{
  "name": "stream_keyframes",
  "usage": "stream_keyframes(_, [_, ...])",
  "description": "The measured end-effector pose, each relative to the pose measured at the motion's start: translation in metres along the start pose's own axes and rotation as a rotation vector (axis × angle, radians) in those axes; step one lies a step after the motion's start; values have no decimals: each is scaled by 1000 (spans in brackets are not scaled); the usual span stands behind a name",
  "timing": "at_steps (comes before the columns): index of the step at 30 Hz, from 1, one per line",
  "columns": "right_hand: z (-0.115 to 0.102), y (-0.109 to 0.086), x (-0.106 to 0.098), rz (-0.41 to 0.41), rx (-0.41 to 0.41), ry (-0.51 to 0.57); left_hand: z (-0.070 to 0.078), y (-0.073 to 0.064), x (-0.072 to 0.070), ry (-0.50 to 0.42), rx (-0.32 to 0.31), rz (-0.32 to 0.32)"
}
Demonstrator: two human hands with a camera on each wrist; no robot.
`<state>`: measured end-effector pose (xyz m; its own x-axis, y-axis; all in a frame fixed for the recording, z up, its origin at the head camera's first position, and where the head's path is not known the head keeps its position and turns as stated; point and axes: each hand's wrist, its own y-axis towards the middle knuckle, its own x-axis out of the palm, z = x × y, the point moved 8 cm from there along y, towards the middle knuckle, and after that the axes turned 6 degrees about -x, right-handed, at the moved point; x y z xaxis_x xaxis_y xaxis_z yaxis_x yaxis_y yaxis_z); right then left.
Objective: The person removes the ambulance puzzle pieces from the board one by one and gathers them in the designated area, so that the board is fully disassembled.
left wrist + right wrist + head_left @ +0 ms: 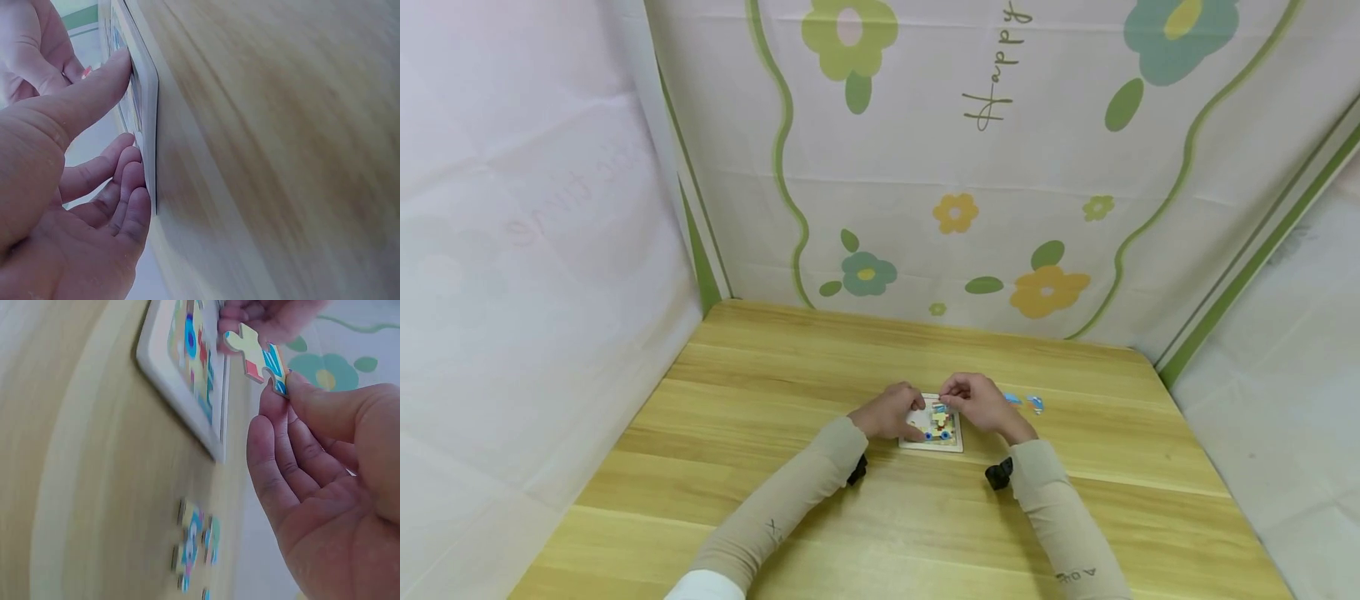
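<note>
A small white-framed jigsaw puzzle board [931, 447] lies flat on the wooden table, partly filled with colourful pieces. Across its left side rests my left hand [891, 412], thumb near the front edge and relaxed fingertips toward the back. In the left wrist view, the left thumb [100, 90] touches the board's face, with the other fingers bent beside the frame [149, 94]. My right hand [981, 402] is over the board's back right corner. Between thumb and index finger it pinches a yellow, red and blue puzzle piece [253, 353], raised and tilted above the board.
Loose blue puzzle pieces [1036, 403] lie on the table right of the board; several show in the right wrist view [189, 540]. Flower-printed cloth [910, 150] hangs behind the table [760, 367], and white cloth [542, 275] hangs at its sides.
</note>
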<state>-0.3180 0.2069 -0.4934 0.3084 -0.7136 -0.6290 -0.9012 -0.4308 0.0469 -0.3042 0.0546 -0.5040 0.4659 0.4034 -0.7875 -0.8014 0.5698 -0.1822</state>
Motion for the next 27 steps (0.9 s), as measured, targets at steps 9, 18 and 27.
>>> stream_keyframes(9, [22, -24, -36, 43, 10, -31, 0, -1, 1, 8, 2, 13])
stream_keyframes(18, [47, -53, -78, 117, 48, -89, -2, -2, 0, 4, -9, 11])
stream_keyframes(27, [68, -74, -94, 112, 86, -132, -1, -2, 1, 4, 6, 16])
